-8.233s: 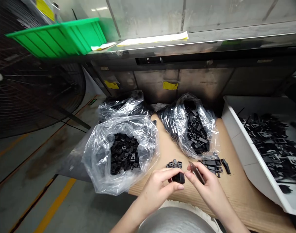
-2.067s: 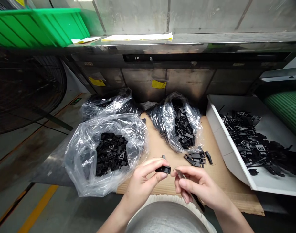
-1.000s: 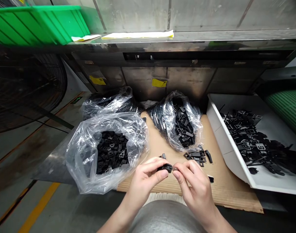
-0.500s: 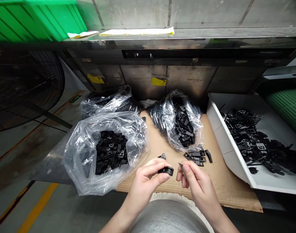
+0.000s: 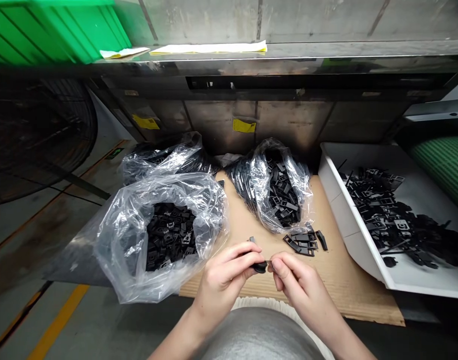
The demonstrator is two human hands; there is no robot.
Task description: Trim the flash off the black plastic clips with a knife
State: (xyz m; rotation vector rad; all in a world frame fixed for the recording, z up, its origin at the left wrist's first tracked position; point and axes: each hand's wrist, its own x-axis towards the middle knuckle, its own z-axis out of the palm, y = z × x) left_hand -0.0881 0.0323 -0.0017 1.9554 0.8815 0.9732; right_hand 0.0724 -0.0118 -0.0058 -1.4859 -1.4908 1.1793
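My left hand point(image 5: 225, 272) is closed around a small black plastic part point(image 5: 259, 267) with a rounded edge. Close by on its right, my right hand point(image 5: 298, 277) pinches a thin dark pointed piece point(image 5: 270, 262), whose tip meets or nearly meets the rounded part. Most of that thin piece is hidden by the fingers, so its kind is unclear. Several loose black rectangular frame-like parts point(image 5: 304, 242) lie on the cardboard point(image 5: 326, 285) beyond my right hand. Another small part point(image 5: 252, 239) shows just past my left fingertips.
A clear plastic bag point(image 5: 127, 235) of black parts stands at left, another bag point(image 5: 306, 195) lies open at centre, and a third bag point(image 5: 150, 165) sits behind. A white tray point(image 5: 354, 230) of black parts is at right. A metal shelf point(image 5: 307, 52) crosses above.
My hands have come together, bringing the thin piece up to the rounded part. My left hand has turned slightly, with its fingers now more over the part.
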